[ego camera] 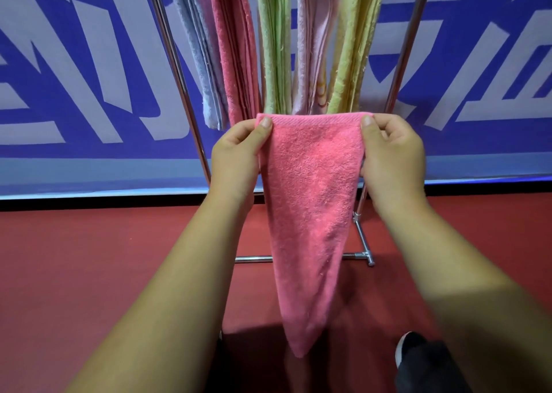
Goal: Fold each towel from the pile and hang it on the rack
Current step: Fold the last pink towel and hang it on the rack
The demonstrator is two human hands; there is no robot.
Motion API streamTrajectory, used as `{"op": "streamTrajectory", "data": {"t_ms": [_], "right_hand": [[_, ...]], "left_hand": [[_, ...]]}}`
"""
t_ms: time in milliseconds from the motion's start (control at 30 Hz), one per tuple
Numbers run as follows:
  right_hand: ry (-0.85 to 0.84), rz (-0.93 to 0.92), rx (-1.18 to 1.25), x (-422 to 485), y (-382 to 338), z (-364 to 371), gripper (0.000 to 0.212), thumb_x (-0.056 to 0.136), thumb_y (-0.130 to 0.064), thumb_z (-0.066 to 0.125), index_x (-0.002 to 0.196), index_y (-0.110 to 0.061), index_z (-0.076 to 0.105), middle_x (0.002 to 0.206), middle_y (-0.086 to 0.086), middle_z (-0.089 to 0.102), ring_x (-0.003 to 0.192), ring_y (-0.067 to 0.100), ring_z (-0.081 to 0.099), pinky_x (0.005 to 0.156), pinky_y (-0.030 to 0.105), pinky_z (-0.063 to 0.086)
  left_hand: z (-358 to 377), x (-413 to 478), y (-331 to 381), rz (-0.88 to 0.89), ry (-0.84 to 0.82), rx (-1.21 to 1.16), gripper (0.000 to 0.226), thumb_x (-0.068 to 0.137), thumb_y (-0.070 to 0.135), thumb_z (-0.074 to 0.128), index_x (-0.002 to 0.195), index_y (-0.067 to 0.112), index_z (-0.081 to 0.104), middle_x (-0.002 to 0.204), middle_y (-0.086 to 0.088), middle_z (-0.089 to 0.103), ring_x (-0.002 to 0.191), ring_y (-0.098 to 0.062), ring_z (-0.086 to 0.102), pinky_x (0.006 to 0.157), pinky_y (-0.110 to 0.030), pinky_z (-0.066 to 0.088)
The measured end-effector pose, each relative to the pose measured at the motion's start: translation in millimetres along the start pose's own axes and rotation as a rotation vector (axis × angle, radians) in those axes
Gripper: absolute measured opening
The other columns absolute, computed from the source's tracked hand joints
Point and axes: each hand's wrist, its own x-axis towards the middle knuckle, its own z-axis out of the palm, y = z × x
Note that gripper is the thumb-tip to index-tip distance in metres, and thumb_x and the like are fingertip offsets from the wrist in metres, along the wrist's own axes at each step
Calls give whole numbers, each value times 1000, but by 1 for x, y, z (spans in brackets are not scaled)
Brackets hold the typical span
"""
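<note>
A pink towel [310, 201] hangs lengthwise in front of me, stretched flat at its top hem and narrowing to a point near the floor. My left hand [239, 156] pinches its top left corner, thumb on the front. My right hand [391, 154] pinches the top right corner the same way. Just behind the towel stands the metal rack [179, 73]. Several folded towels hang on it: a pale blue one [197, 49], a pink one [236, 49], a green one [274, 43], a light pink one [313, 46] and a yellow one [355, 43]. The pile is not in view.
The rack's chrome base bar [355, 255] lies on the red floor [104, 273] behind the towel. A blue and white patterned wall banner [74, 79] closes off the back. My dark shoe [412, 348] shows at the lower right.
</note>
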Motion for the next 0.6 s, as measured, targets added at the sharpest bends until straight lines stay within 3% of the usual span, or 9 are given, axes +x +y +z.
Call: {"op": "streamTrajectory", "data": {"t_ms": [233,333,433,500,600], "right_hand": [[-14,-23,10,-9,-1,5,17,102,-44,61,96,-34,73,71,-20,70,77,15,69,79,57,63],[-18,-17,22,-12,-3,8,18,100,-47,61,99,-34,74,82,-14,77,87,22,75,82,58,63],[-11,-18,29,-18,-7,12,17,101,-42,63,100,-32,76,79,-12,76,81,20,73,78,56,63],[-9,-31,33,-22,-8,15,16,102,-38,64,100,-28,76,78,-9,75,75,19,69,76,54,62],[-22,-52,22,-27,-10,19,15,103,-36,63,101,-27,75,85,-6,79,82,25,73,79,50,61]], "left_hand": [[7,0,-8,-21,115,20,16,96,29,76,81,24,76,80,-3,66,75,-21,55,67,-38,53],[12,-4,-8,10,110,3,12,99,23,74,87,21,74,78,-4,65,73,-20,57,65,-36,56],[17,-9,-7,49,111,15,9,99,22,73,92,16,76,76,-5,64,72,-20,58,65,-41,58],[20,-12,-7,66,103,26,10,98,24,74,94,15,76,77,-8,61,72,-20,58,68,-48,63],[24,-17,-8,94,81,56,13,97,28,75,94,16,75,77,-9,58,73,-19,56,76,-66,61]]}}
